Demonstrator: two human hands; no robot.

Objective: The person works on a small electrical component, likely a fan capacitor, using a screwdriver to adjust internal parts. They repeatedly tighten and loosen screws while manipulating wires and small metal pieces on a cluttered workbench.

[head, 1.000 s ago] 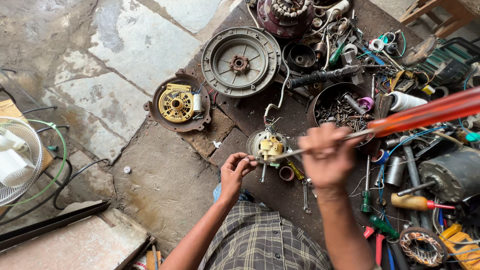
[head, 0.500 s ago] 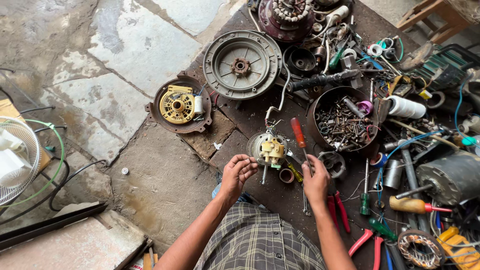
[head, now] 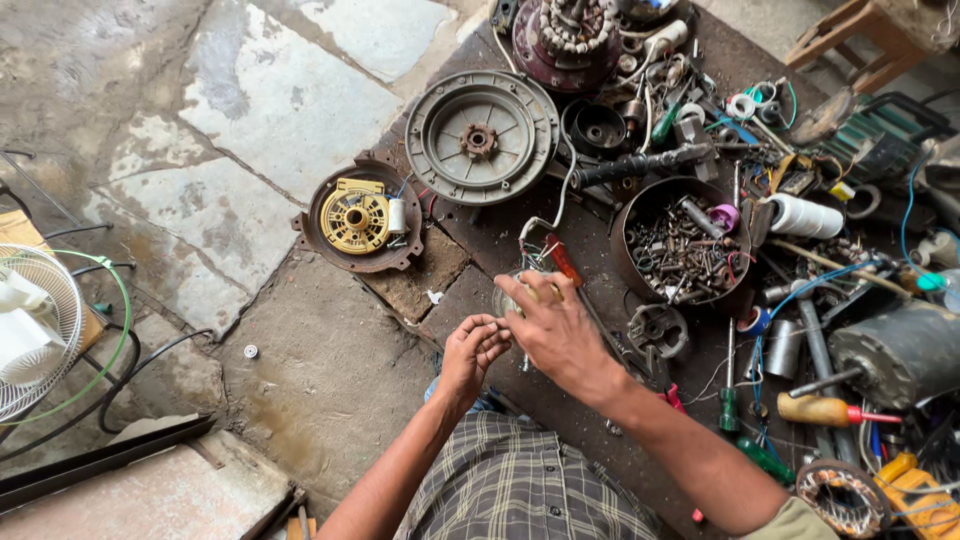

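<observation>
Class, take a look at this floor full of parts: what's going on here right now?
A person sits on the stone floor and works on a small motor part with both bare hands. The right hand lies over the part, covering most of it, beside a red-handled screwdriver. The left hand is curled just next to it, fingers bent towards the part. Around them lie a round grey motor cover, a yellow winding in a brown housing and a bowl of screws.

Bowl (head: 640,215) of screws right of the round cover (head: 480,135); motor part (head: 520,295) seemingly under both hands.
</observation>
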